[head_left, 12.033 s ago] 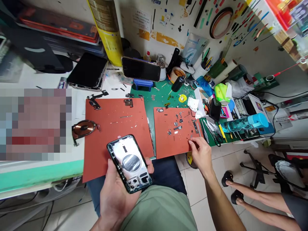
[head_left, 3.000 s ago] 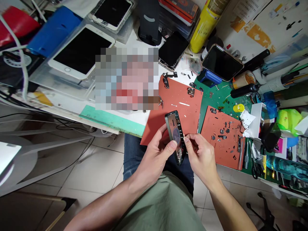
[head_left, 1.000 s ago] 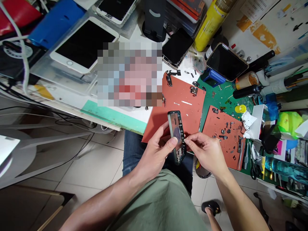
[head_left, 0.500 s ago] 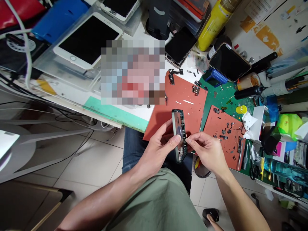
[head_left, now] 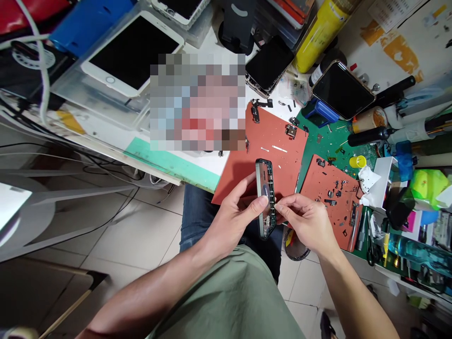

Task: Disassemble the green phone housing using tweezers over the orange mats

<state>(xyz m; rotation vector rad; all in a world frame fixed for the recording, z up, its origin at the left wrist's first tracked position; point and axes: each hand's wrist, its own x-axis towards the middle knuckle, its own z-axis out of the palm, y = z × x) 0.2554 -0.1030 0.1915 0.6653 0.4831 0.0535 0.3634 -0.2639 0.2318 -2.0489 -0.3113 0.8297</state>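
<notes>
My left hand (head_left: 242, 207) grips an opened phone housing (head_left: 263, 169), a dark frame with its inner side showing, tilted on edge above my lap. The thumb presses on its inside face and the fingers go behind it. At the housing's right edge, the thumb and forefinger of my right hand (head_left: 305, 214) are pinched together close to the side rail. Whatever may be between those fingertips is too small to make out. Behind the housing lies a reddish-brown mat (head_left: 261, 132) bearing small metal parts. To the right, a second reddish-brown mat (head_left: 314, 188) holds several tiny phone components.
A white phone (head_left: 132, 54) lies on plastic boxes at the left. A dark phone screen (head_left: 270, 66) and a phone on a blue stand (head_left: 343, 89) are at the back, near a yellow canister (head_left: 318, 35). Scissors (head_left: 372, 252) lie at the right edge. Part of the bench is pixelated.
The view has shifted slightly, so the bench items sit a little farther right. Both hands keep nearly the same pose on and beside the phone housing.
</notes>
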